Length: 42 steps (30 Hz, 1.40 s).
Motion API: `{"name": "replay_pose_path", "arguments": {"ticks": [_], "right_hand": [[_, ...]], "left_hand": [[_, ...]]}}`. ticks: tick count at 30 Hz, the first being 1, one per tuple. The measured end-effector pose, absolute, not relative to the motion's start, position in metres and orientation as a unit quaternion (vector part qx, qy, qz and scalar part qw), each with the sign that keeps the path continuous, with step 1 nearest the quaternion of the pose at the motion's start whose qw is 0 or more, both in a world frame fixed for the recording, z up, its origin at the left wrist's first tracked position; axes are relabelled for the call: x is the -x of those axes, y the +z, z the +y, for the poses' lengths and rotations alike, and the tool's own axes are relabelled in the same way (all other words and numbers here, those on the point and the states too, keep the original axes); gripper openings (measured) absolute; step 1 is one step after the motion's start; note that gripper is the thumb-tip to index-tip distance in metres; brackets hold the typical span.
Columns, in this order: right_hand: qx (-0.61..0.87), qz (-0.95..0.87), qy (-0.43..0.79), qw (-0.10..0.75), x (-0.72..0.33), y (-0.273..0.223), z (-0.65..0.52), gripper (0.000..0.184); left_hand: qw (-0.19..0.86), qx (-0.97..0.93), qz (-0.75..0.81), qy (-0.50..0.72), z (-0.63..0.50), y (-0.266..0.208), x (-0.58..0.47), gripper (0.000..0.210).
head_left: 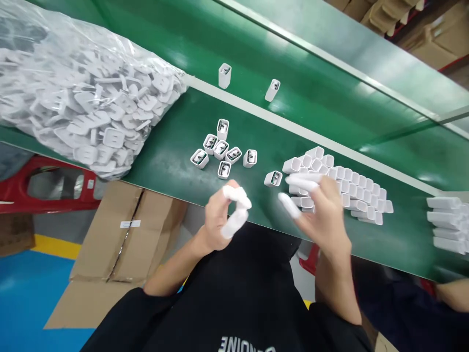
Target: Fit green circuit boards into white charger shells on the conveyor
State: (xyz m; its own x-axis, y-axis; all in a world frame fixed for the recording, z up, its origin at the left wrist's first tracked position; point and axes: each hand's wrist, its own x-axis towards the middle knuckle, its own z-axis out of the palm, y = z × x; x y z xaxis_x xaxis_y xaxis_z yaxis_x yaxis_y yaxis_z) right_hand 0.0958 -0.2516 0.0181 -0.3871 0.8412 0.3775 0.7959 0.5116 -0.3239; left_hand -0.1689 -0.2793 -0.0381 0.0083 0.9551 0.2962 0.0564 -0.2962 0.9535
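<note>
My left hand (227, 212) is over the front edge of the bench, its thumb and finger in white finger cots pinched into a ring. Anything between those tips is too small or hidden to see. My right hand (322, 208), slightly blurred, has its white-covered thumb and fingers apart with nothing between them. Just left of its fingertips stands a single white housing (273, 179) with dark and white parts inside. Behind that hand is a block of packed white housings (353, 183), partly covered by it. Several filled housings (221, 149) stand loosely beyond my left hand.
A clear plastic bag (91, 107) full of white plastic pieces lies on the green bench (164, 166) at left. Two housings (224, 76) stand farther back. More white pieces (447, 225) are stacked far right, near another person's arm (454, 295). Below are cardboard (106, 244) and a red stool (47, 183).
</note>
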Motion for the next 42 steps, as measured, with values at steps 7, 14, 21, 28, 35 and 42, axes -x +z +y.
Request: {"name": "replay_pose_path", "arguments": {"ticks": [7, 14, 21, 28, 35, 42], "right_hand": [[0.557, -0.826, -0.039, 0.077, -0.072, -0.020, -0.232, 0.036], [0.538, -0.831, 0.016, 0.141, -0.041, -0.012, -0.199, 0.037], [0.492, -0.864, 0.071, 0.082, -0.022, -0.017, -0.152, 0.024], [0.441, -0.871, 0.187, 0.110, -0.047, 0.012, -0.239, 0.036], [0.551, -0.799, 0.119, 0.206, -0.067, -0.003, -0.260, 0.053], [0.550, -0.833, 0.023, 0.056, -0.070, -0.010, -0.210, 0.028]], "left_hand": [[0.405, -0.662, 0.384, 0.501, -0.261, -0.087, 0.137, 0.010], [0.434, -0.606, 0.403, 0.531, -0.259, -0.093, 0.142, 0.006], [0.404, -0.577, 0.433, 0.563, -0.262, -0.105, 0.134, 0.012], [0.381, -0.641, 0.438, 0.502, -0.268, -0.111, 0.137, 0.085], [0.430, -0.646, 0.429, 0.463, -0.273, -0.107, 0.142, 0.050], [0.456, -0.652, 0.379, 0.472, -0.269, -0.104, 0.145, 0.049]]}}
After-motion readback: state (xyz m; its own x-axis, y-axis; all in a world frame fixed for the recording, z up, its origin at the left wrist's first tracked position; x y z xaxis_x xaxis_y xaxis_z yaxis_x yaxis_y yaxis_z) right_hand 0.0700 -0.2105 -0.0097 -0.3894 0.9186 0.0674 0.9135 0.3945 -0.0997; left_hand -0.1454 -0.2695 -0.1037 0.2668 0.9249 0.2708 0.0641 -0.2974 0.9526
